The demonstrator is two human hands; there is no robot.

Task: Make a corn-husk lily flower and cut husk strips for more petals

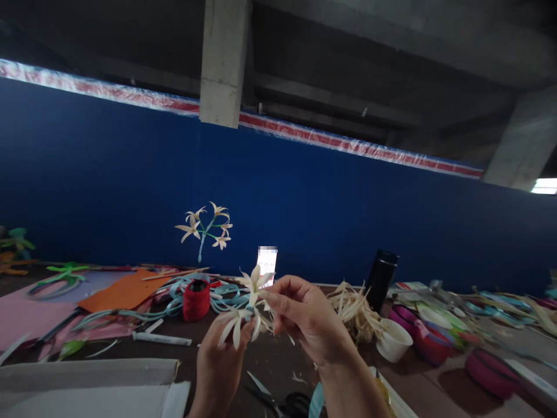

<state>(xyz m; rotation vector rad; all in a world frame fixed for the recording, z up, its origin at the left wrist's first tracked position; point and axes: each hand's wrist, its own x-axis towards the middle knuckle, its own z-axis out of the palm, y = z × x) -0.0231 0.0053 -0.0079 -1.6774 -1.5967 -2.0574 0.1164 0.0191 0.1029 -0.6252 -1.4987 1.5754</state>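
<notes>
My left hand [220, 351] is closed round the stem of a small bunch of cream paper flowers [249, 310], held up above the table. My right hand [304, 316] pinches the top flower of the bunch with curled fingers. Just behind the hands sits a red spool of thread [196, 299] among pale blue paper strips [226, 297]. A finished sprig of cream flowers [206, 227] stands upright against the blue wall. Black-handled scissors [278, 400] lie on the table below my hands.
A heap of cream paper strips [354, 307], a white cup [394, 341] and a black bottle [381, 278] are to the right. Pink rolls [491, 371] lie at far right. Orange [126, 293] and pink paper sheets [26, 316], a white tube [162, 339] and a cardboard box [87, 386] lie left.
</notes>
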